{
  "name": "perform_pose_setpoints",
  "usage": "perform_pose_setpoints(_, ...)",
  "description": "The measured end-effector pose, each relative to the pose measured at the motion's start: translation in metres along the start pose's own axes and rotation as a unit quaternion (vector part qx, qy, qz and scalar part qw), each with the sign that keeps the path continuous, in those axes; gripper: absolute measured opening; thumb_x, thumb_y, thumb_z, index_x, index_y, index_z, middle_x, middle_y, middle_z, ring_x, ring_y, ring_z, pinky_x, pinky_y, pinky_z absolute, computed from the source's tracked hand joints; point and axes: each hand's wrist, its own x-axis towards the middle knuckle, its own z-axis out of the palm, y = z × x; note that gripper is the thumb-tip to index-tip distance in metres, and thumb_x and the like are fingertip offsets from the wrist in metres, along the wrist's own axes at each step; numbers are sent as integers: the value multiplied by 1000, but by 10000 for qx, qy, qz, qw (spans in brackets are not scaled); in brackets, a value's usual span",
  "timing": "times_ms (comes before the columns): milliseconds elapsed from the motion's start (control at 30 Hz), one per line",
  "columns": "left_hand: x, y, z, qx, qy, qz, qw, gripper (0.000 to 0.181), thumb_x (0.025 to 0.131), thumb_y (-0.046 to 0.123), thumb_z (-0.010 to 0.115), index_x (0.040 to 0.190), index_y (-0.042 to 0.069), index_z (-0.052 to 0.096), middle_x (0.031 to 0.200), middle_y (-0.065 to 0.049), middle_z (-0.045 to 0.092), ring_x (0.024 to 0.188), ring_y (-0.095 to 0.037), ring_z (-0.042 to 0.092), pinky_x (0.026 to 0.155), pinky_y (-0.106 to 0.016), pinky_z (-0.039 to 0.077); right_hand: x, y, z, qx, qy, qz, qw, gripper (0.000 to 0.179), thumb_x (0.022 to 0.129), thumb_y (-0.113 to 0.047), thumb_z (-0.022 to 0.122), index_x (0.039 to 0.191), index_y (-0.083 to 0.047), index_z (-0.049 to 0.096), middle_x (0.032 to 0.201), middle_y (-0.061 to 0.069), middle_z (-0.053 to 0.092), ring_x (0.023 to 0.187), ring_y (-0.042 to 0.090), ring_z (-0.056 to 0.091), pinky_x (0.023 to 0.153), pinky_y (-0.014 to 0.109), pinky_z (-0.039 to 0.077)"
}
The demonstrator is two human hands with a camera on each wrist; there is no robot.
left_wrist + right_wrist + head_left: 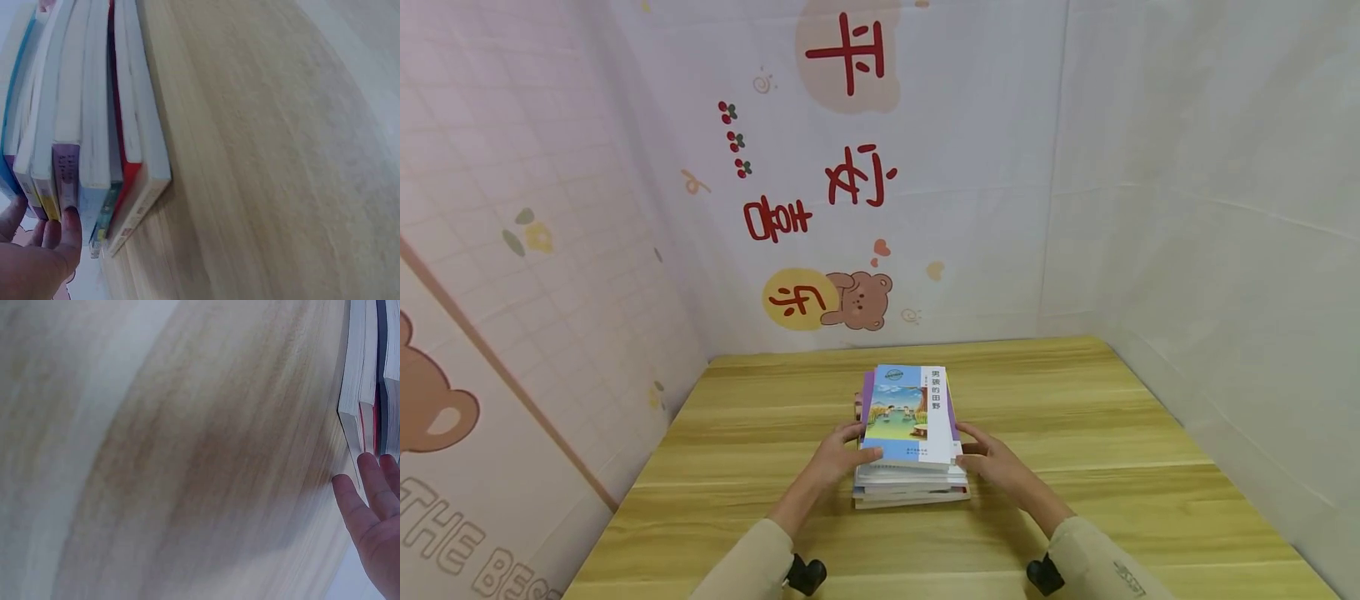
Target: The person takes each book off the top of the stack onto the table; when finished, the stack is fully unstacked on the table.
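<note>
A stack of books (pixel 901 423) lies on the table, topped by a book with a blue and white cover and a picture of children outdoors. The books beneath are unevenly aligned, with purple edges showing on both sides. My left hand (pixel 842 454) is at the stack's left side, thumb near the top book's edge. In the left wrist view, its fingertips touch purple and yellow spines of books in the middle. My right hand (pixel 996 462) is at the opposite side, fingers spread. The right wrist view shows its fingertips against the lower books (pixel 369 375).
The stack stands on a wood-grain table (pixel 760 467). A white cloth wall (pixel 970 150) with red characters and a printed bear rises behind it, and more cloth hangs at left and right. Black devices (pixel 805 575) are strapped near both wrists.
</note>
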Motion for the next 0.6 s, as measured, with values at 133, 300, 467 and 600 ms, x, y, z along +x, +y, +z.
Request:
perform_pose_setpoints(133, 0, 2, 0, -242, 1, -35, 9997, 73, 86, 26, 80, 142, -6, 47, 149, -24, 39, 140, -47, 29, 110, -61, 30, 0, -1, 1, 47, -50, -11, 10000, 65, 94, -11, 63, 153, -9, 37, 136, 27, 52, 123, 40, 52, 98, 58, 43)
perform_pose_setpoints(300, -3, 5, -2, -389, 120, -233, 9989, 73, 85, 21, 81, 143, -4, 46, 150, -28, 37, 139, -49, 29, 109, -62, 31, 0, 0, 2, 26, -38, -47, 10000, 64, 94, -9, 63, 152, -9, 38, 135, 27, 53, 123, 40, 53, 98, 58, 43)
perform_pose_setpoints(467, -6, 6, -9, -492, 304, -269, 9980, 69, 85, 14, 80, 143, -3, 47, 145, -28, 41, 133, -46, 38, 105, -58, 38, 0, -2, 4, 17, -52, -107, 9999, 63, 94, -8, 63, 152, -8, 38, 134, 27, 54, 121, 40, 54, 96, 58, 44)
perform_pose_setpoints(600, -6, 3, -16, -1013, 165, -114, 9946, 67, 88, 5, 75, 143, -9, 41, 138, -28, 45, 121, -37, 50, 96, -46, 48, 0, -2, 5, -82, -48, -71, 9999, 63, 94, -9, 63, 152, -9, 38, 133, 27, 55, 120, 39, 55, 95, 57, 46)
